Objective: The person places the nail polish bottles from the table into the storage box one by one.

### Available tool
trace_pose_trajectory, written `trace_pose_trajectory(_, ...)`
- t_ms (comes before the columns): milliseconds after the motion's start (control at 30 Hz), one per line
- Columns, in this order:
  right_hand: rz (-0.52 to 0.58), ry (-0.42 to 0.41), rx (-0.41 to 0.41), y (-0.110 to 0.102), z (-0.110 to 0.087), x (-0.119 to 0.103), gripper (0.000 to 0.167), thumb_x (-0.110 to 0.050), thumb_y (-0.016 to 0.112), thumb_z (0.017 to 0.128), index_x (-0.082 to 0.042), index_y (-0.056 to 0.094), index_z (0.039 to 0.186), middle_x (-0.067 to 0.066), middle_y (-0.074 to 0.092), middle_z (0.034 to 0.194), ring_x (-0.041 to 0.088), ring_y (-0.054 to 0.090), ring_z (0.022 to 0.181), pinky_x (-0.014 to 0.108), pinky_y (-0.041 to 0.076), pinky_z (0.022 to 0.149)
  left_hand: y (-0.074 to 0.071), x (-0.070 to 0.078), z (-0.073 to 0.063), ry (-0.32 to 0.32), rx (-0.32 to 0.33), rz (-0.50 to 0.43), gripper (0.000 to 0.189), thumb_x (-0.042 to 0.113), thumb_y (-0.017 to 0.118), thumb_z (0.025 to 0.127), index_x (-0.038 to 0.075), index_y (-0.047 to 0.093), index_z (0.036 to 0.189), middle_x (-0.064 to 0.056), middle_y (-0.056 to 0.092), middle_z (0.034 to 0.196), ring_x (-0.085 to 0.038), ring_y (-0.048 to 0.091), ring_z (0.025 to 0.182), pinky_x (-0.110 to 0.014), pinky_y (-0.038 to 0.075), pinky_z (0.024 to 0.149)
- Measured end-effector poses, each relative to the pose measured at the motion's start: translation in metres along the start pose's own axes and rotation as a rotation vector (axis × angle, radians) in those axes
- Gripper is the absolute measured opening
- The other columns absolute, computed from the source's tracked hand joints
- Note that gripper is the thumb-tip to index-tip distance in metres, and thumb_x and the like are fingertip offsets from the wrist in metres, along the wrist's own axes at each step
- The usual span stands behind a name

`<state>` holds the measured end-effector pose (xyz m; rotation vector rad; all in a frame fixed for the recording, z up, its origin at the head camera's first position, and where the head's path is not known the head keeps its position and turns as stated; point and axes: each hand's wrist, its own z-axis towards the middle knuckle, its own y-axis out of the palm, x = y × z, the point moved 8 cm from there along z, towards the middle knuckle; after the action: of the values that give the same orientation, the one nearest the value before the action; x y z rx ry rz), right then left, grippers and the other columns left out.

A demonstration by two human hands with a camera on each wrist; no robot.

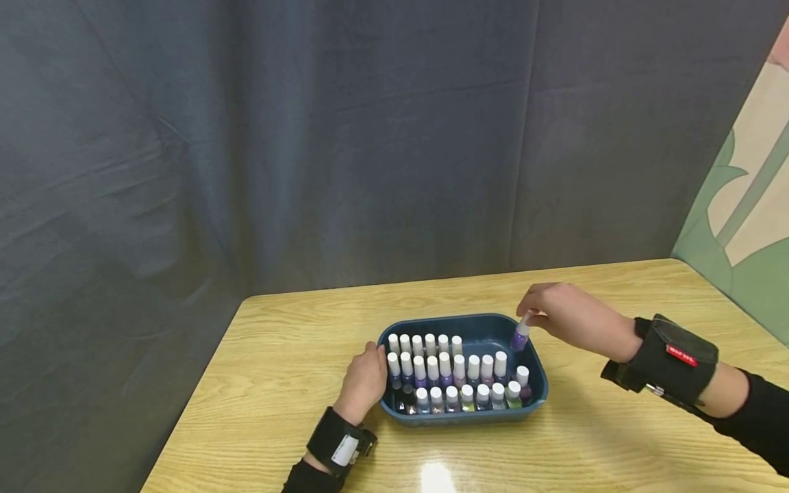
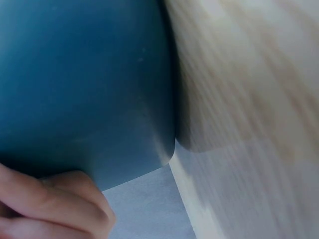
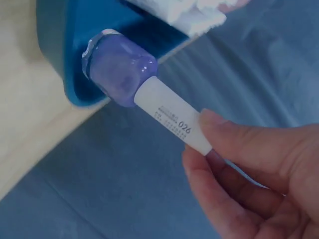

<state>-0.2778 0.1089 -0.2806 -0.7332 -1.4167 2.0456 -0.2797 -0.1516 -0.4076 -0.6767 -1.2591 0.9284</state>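
Observation:
A blue plastic bin (image 1: 536, 407) holds several nail polish bottles (image 1: 445, 368) with white caps, standing in rows. At the bin's left end, my left hand (image 1: 364, 376) grips its side; curled fingers lie against the outer wall in the left wrist view. Over the back right corner, my right hand (image 1: 557, 311) pinches a purple nail polish bottle (image 3: 119, 67) by its white cap (image 3: 172, 117) between thumb and fingers. The bottle is tilted, with its base toward the bin's inside. The number 026 shows on the cap in the right wrist view.
The bin stands on a light wood-grain table (image 1: 277, 383). A dark grey curtain (image 1: 394, 150) hangs behind the table, and a patterned green and beige surface (image 1: 746, 212) borders it at the right.

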Motion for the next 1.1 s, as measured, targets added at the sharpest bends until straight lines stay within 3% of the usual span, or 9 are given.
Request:
trace_pose_trajectory(433,0.056,-0.073,-0.080,0.042,0.002,-0.010,0.023,0.007,0.073,0.068,-0.012,0.072,0.081,-0.004,0.067,0.078,0.008,0.062,0.071,0.026,0.052,0.065,0.000,0.002,0.000,-0.019,-0.014,-0.013,0.026,0.016,0.038,0.098,-0.004,0.051,0.089,-0.021,0.058,0.069,-0.036,0.063,0.067,-0.041,0.044,0.049)
trace_pose_trajectory(1100,0.037,-0.101,-0.077,0.060,0.001,-0.010,0.021,0.008,0.071,0.068,-0.009,0.071,0.081,-0.002,0.066,0.077,0.007,0.061,0.069,0.023,0.050,0.062,0.000,0.003,0.000,-0.001,-0.005,-0.012,0.026,0.016,0.038,0.098,-0.003,0.051,0.087,-0.021,0.058,0.067,-0.035,0.063,0.066,-0.040,0.044,0.048)
